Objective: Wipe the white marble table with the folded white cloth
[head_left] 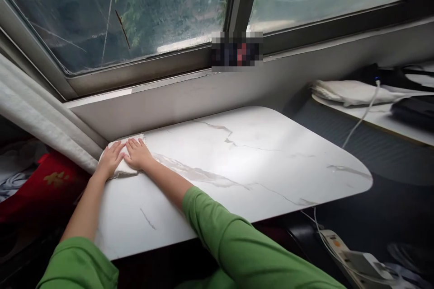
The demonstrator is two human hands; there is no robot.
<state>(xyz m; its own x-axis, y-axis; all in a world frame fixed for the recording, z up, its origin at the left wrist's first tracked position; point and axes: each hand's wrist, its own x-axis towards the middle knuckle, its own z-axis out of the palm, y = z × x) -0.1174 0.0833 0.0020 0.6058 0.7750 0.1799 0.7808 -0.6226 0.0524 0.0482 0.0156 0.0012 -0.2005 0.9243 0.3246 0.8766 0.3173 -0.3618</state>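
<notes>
A white cloth (127,169) lies flat at the far left corner of a white marble-patterned table (210,162). My left hand (111,159) rests palm down on the left part of the cloth, its fingers stretched forward. Just to its right, my right hand (137,154) presses flat on the same cloth with its fingers spread. The two hands nearly touch at the thumbs. Parts of the cloth are hidden under both palms.
Behind the table runs a low wall under a window (152,72). A pale curtain (50,113) and a red bag (44,185) are at the left. At the right, another surface holds a white cloth-like bundle (356,92); a power strip (339,244) sits low at the right.
</notes>
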